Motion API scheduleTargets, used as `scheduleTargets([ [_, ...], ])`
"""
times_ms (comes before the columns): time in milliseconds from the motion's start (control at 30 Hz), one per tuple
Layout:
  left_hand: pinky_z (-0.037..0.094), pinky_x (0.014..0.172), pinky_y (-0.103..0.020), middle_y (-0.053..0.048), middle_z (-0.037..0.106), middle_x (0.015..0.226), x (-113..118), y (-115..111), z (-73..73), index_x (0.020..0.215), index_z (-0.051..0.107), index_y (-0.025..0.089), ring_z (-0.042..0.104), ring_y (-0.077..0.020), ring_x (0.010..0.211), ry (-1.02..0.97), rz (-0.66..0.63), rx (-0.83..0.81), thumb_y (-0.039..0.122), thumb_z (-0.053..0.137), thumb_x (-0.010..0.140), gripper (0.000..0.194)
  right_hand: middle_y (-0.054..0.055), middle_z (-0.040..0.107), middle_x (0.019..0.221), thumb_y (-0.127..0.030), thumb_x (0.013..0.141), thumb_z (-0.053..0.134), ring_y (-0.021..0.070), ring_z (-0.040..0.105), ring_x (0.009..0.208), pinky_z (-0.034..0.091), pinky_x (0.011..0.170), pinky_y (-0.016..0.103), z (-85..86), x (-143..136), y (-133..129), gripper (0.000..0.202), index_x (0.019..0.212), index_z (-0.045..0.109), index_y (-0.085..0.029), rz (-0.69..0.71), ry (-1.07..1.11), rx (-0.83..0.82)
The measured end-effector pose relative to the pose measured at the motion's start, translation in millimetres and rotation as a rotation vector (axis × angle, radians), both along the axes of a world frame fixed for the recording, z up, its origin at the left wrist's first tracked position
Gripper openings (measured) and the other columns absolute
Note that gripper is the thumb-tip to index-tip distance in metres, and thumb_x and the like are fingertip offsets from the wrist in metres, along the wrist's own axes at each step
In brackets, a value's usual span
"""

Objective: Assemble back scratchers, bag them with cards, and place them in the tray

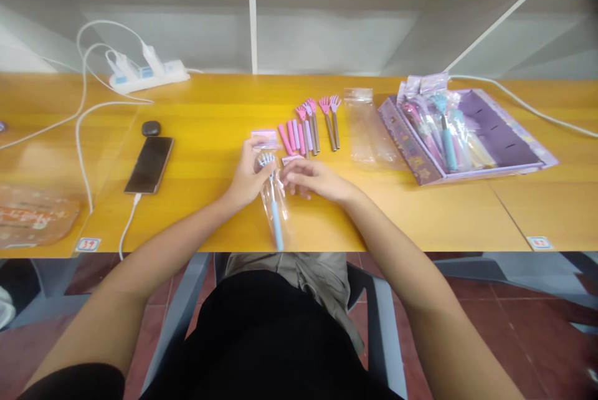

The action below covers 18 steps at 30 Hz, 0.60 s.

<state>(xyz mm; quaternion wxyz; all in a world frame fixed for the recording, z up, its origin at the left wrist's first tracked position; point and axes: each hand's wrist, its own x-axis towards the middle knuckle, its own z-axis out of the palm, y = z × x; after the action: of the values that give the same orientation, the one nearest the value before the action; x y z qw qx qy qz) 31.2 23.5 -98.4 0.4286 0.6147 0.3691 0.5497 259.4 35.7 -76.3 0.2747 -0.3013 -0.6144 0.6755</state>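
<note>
A light-blue back scratcher (276, 225) with a hand-shaped head lies inside a clear plastic bag (286, 216) near the table's front edge. My left hand (247, 176) grips the upper part of this bag, thumb over the scratcher's head. A purple header card (265, 138) shows just above that hand. On the bag's right side hovers my right hand (317, 179), its fingers loosely bent and apart; whether they touch the plastic is unclear. Beyond it lie several pink and purple back scratchers (309, 129), some with bare metal shafts. Another small purple card (292, 160) peeks out by my right fingers.
Clear empty bags (369, 132) lie right of the scratchers. A purple display box (495, 132) at the right holds bagged scratchers. To the left are a phone (149, 165) on a cable, a black earbud case (151, 128) and a power strip (149, 76). White shelving (336, 26) stands behind.
</note>
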Motion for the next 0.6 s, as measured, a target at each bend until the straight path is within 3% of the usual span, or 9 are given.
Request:
scheduleTargets([
  [100, 0.065, 0.092, -0.039, -0.012, 0.065, 0.149, -2.5, 6.1, -1.0, 0.146, 0.043, 0.033, 0.074, -0.0209, 0.107, -0.051, 0.017, 0.013, 0.045, 0.079, 0.101, 0.059, -0.002, 0.07, 0.084, -0.054, 0.093, 0.088, 0.0085, 0.056, 0.061, 0.045, 0.05, 0.021, -0.3, -6.6, -5.3, 0.042, 0.106, 0.069, -0.018, 0.163, -0.013, -0.032],
  [233, 0.065, 0.1, -0.042, -0.013, 0.06, 0.157, -2.8, 8.6, 1.4, 0.151, 0.039, 0.036, 0.073, -0.0267, 0.128, -0.078, 0.072, 0.036, 0.055, 0.085, 0.097, 0.073, 0.0, 0.072, 0.092, -0.046, 0.089, 0.092, 0.0126, 0.067, 0.081, 0.057, 0.075, 0.026, -4.1, -9.8, -2.3, 0.038, 0.101, 0.069, -0.018, 0.147, 0.014, 0.034],
  [333, 0.067, 0.096, -0.042, -0.012, 0.06, 0.159, -2.9, 8.1, 5.5, 0.154, 0.032, 0.041, 0.074, -0.0261, 0.128, -0.157, 0.007, -0.008, 0.06, 0.081, 0.099, 0.076, 0.001, 0.072, 0.093, -0.045, 0.088, 0.092, 0.0147, 0.069, 0.089, 0.059, 0.088, 0.031, 0.0, -2.7, 6.7, 0.037, 0.097, 0.069, -0.018, 0.101, 0.026, 0.097],
  [433, 0.069, 0.092, -0.042, -0.01, 0.063, 0.158, -4.3, 7.3, 9.7, 0.153, 0.028, 0.044, 0.08, -0.0214, 0.111, -0.21, -0.079, -0.09, 0.062, 0.075, 0.102, 0.072, 0.002, 0.074, 0.093, -0.043, 0.085, 0.092, 0.0153, 0.069, 0.088, 0.059, 0.086, 0.03, 15.5, 13.9, 16.6, 0.036, 0.099, 0.068, -0.02, -0.051, -0.001, 0.143],
  [600, 0.068, 0.084, -0.037, -0.008, 0.072, 0.144, -5.0, 6.1, 11.6, 0.144, 0.031, 0.036, 0.081, -0.0157, 0.086, -0.231, -0.159, -0.216, 0.059, 0.075, 0.102, 0.065, 0.001, 0.071, 0.09, -0.033, 0.086, 0.08, 0.0158, 0.067, 0.082, 0.061, 0.083, 0.031, 56.7, 72.2, 32.6, 0.022, 0.102, 0.068, -0.023, -0.599, -0.116, 0.315],
])
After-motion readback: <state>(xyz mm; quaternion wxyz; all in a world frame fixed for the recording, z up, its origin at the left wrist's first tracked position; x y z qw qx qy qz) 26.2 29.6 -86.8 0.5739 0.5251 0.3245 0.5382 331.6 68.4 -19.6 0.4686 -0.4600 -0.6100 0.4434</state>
